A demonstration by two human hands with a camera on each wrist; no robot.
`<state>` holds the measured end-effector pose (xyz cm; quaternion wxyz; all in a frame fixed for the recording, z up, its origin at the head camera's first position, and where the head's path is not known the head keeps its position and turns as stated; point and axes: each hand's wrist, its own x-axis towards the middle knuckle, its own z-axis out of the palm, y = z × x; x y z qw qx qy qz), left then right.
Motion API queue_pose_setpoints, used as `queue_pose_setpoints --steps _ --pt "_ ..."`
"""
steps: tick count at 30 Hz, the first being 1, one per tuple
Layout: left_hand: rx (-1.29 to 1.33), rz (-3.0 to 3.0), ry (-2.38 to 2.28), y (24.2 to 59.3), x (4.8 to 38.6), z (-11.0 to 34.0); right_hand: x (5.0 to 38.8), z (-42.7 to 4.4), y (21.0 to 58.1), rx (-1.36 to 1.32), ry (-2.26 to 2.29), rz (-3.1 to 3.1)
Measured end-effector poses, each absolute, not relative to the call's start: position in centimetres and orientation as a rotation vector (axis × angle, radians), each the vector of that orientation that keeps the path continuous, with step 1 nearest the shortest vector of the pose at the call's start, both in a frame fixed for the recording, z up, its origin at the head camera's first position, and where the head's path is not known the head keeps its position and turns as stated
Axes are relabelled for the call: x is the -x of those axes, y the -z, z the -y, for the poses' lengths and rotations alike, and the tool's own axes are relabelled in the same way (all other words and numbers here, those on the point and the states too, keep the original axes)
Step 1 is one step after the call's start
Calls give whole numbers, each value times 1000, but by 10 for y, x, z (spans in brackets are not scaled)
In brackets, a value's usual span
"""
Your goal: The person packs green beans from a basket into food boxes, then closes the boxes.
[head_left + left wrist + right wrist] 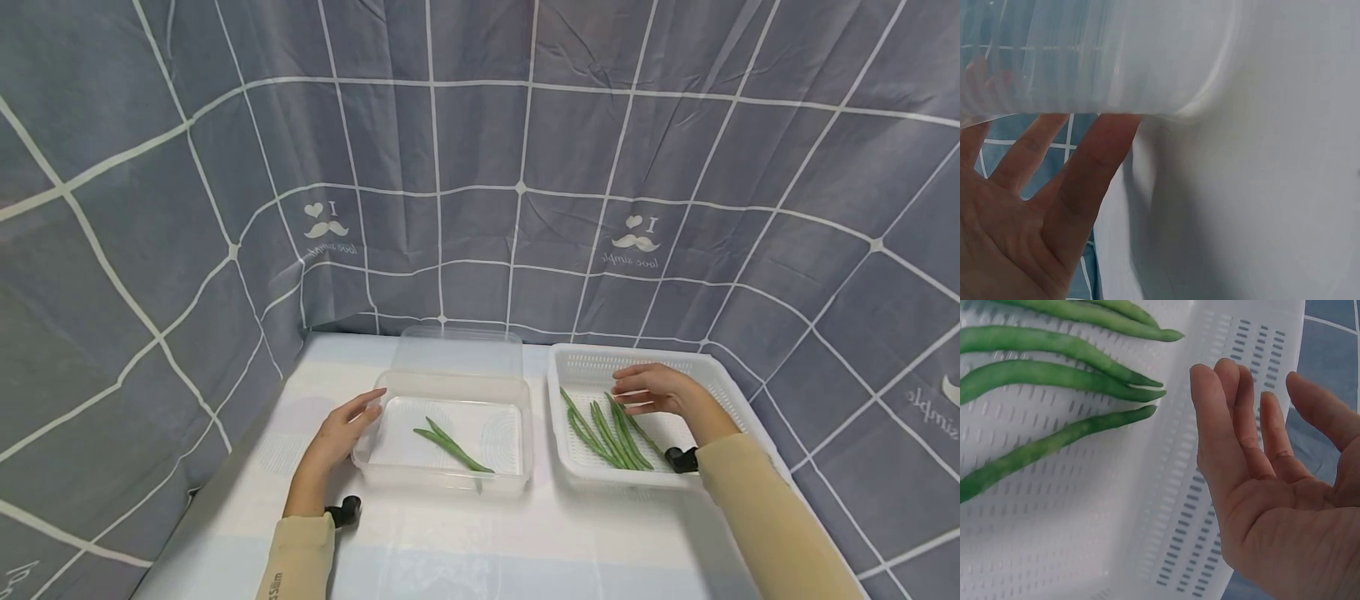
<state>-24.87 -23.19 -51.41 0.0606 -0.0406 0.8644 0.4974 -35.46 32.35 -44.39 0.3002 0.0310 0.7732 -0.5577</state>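
Observation:
Several green beans [618,437] lie in the white perforated basket [564,479] at the right; their tips also show in the right wrist view [1054,375]. Over the basket my right hand [660,392] hangs with relaxed fingers, holding nothing; in the right wrist view the hand [1272,481] is beside the bean tips. A clear plastic box [480,482] to the left has a few beans [453,447] on its bottom. My left hand [341,429] touches that box's left side, fingers extended; in the left wrist view the hand [1054,194] is against the box wall [1147,62].
Behind the box lies a clear flat lid [461,350]. A light tablecloth [450,550] covers the table, and a grey curtain with white lines [480,225] surrounds its back and sides. The box and the basket stand side by side with a narrow gap.

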Motion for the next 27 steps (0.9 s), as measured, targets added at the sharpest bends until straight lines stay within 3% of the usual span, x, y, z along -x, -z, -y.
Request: queue_pose_setpoints --steps 27 --pt "115 -2605 -1539 512 249 231 355 -350 455 -178 1147 -2227"
